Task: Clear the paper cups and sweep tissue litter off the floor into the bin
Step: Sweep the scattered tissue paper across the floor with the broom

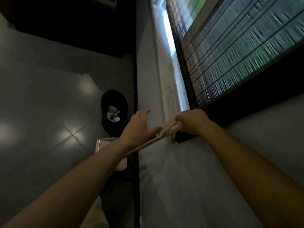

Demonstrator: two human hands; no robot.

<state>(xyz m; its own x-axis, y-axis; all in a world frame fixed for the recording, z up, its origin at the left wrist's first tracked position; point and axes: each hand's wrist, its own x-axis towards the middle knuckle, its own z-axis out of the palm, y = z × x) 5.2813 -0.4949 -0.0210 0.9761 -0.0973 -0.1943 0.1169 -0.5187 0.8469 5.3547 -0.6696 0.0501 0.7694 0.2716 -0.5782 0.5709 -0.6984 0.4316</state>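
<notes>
My right hand grips the top end of a white long handle, which slants down and left toward a white dustpan near the floor. My left hand hovers beside the handle with fingers spread and straight; its thumb lies close to the handle. A round black bin stands on the grey floor beyond my left hand, with white crumpled paper and cups inside. The dustpan is partly hidden by my left forearm.
A pale grey panel with a dark vertical edge fills the middle and right. Above it hangs a blurred dark-framed screen or window. Glossy grey floor tiles spread to the left of the bin.
</notes>
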